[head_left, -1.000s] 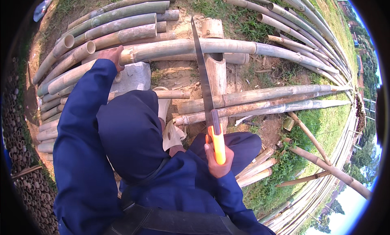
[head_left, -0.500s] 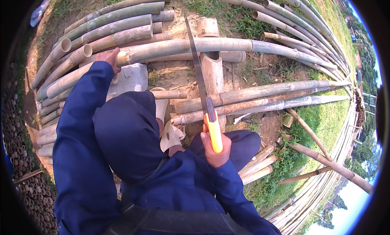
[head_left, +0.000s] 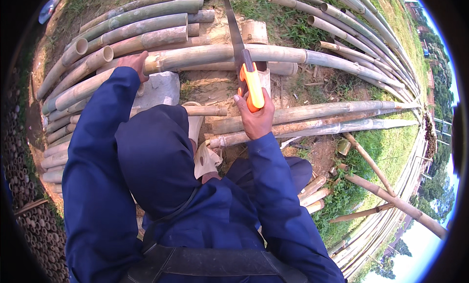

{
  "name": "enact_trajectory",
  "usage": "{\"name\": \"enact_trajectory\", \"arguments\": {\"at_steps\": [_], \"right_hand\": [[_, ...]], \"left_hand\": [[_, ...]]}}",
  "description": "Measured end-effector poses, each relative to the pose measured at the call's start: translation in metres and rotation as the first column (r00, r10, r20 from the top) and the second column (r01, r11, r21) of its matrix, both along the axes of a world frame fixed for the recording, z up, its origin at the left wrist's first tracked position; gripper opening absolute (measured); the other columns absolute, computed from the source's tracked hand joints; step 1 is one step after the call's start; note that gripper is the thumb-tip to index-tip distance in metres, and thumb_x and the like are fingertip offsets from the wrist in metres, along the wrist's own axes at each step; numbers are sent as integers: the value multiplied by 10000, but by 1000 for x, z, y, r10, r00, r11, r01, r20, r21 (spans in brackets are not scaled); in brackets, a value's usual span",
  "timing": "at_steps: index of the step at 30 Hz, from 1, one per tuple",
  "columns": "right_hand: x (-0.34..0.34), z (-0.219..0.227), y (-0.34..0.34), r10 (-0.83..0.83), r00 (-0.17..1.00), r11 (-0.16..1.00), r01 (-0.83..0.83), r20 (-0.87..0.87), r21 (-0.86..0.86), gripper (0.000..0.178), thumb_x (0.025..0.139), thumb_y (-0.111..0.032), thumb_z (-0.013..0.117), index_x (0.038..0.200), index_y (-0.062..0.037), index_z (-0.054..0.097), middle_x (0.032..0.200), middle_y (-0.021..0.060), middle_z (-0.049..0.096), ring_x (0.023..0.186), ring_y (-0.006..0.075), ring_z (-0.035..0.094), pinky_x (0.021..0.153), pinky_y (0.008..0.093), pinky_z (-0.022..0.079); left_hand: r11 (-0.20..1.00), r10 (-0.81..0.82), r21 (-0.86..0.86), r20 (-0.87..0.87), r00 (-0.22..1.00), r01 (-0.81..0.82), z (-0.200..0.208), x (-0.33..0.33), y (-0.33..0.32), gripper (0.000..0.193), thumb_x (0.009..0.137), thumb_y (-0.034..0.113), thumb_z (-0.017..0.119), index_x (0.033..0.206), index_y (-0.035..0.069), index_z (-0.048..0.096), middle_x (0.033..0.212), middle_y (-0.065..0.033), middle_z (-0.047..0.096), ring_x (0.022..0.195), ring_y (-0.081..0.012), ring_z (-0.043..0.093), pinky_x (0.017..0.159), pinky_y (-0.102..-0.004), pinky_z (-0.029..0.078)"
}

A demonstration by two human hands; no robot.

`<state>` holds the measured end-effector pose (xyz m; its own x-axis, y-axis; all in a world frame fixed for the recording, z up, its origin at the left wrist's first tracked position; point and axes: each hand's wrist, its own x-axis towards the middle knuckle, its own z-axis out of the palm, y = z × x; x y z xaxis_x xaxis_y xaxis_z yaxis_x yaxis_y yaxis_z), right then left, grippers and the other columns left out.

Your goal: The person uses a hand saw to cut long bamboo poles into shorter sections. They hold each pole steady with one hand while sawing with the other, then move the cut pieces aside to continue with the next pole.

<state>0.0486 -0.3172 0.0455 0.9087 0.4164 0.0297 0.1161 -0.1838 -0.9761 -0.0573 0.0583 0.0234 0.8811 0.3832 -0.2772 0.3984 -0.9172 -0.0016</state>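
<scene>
one view only, worn on the head, looking steeply down over a blue hood (head_left: pixel 156 165) and both sleeves. close to the body, farther from the bamboo poles (head_left: pixel 205 55) lying on the ground ahead. wide fisheye, so straight poles bow toward the dark round rim; grass and a strip of sky squeezed into the right edge. upright, not mirrored.

A worker in dark blue from hood to cuff

The person wears a deep blue long-sleeved jacket with a matching hood pulled up. Both sleeves run to the wrists, leaving the left hand (head_left: pixel 133 63) and right hand (head_left: pixel 255 118) bare. A broad dark strap crosses the near side, and dark blue trousers show farther out.
</scene>
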Motion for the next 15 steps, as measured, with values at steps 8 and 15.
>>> {"name": "enact_trajectory", "arguments": {"at_steps": [8,15], "right_hand": [[-19,1,-11,-56,994,997,51,-92,-57,217,939,-173,767,958,25,680,776,14,642,725,80,572,677,262,485],[-142,73,-117,-109,955,958,27,-274,-285,360,927,-34,721,1267,65,659,1079,140,746,965,136,689,886,277,526]], "left_hand": [[1000,-15,-3,-3,1000,15,-16,6,12,600,643,279,846,1138,120,546,1063,-144,708,1044,-378,672,875,-509,519],[999,-38,-11,58,998,38,-13,-5,10,599,672,283,848,1162,106,553,1054,-162,716,1031,-368,684,881,-491,529]]}}
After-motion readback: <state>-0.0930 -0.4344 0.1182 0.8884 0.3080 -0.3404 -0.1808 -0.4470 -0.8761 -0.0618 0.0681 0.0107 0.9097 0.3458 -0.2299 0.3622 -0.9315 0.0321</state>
